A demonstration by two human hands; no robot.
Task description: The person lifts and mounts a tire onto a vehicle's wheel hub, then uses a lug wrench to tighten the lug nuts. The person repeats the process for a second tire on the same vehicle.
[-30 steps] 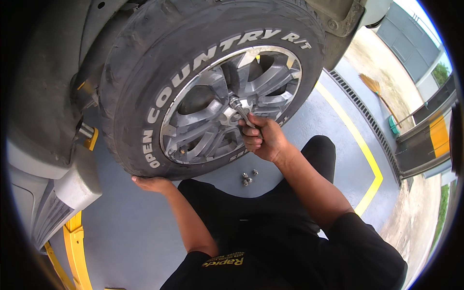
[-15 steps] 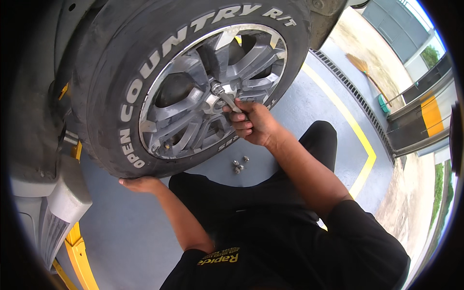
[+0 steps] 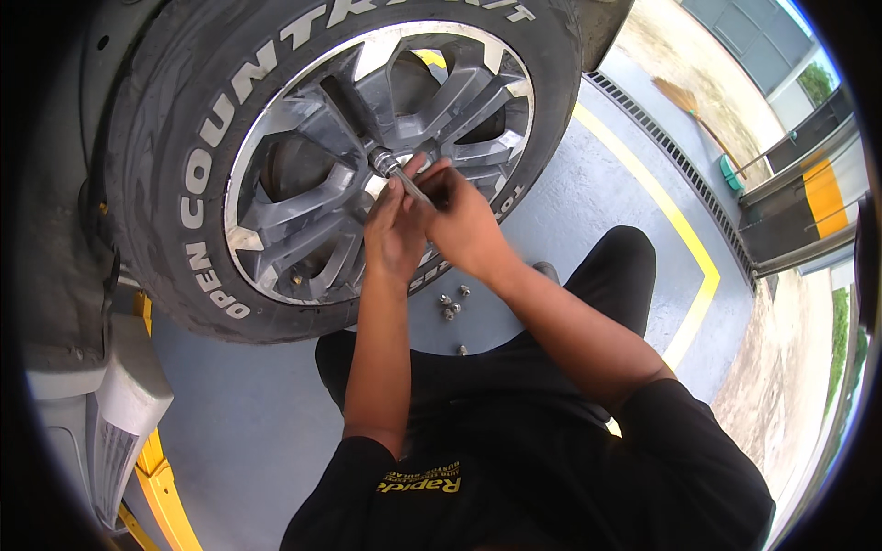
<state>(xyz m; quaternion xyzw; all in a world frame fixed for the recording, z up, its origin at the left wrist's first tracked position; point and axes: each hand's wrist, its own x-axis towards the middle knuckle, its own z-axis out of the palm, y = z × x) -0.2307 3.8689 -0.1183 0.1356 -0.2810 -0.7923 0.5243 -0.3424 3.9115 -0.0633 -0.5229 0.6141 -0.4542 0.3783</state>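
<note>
And there's the change: the left hand [image 3: 395,239] has left the underside of the tyre [image 3: 152,211] and come up to the middle of the frame, joining the right hand [image 3: 469,230] at the socket tool [image 3: 390,169]. So both hands are at the tool now, and neither is bracing the tyre's lower edge; I'd read that as attention passing from steadying the wheel to working the tool itself.

The tool sits upper centre, its socket end up by the middle of the alloy wheel [image 3: 317,197], its shaft slanting down and right into the fingers. How deep that socket is seated, I can't tell.

To the grip! The right is closed, fingers curled round the handle. The left is narrow, fingertips up against the shaft, palm partly open; whether it's truly pinching or only touching, I can't tell, with the fingers crowded together.

Below centre, a little cluster of wheel nuts [image 3: 449,308] lies on the floor [image 3: 230,404], and a lone nut [image 3: 463,350] has come into view beneath it, right by the dark trousers [image 3: 597,275], well apart from both hands.
</note>
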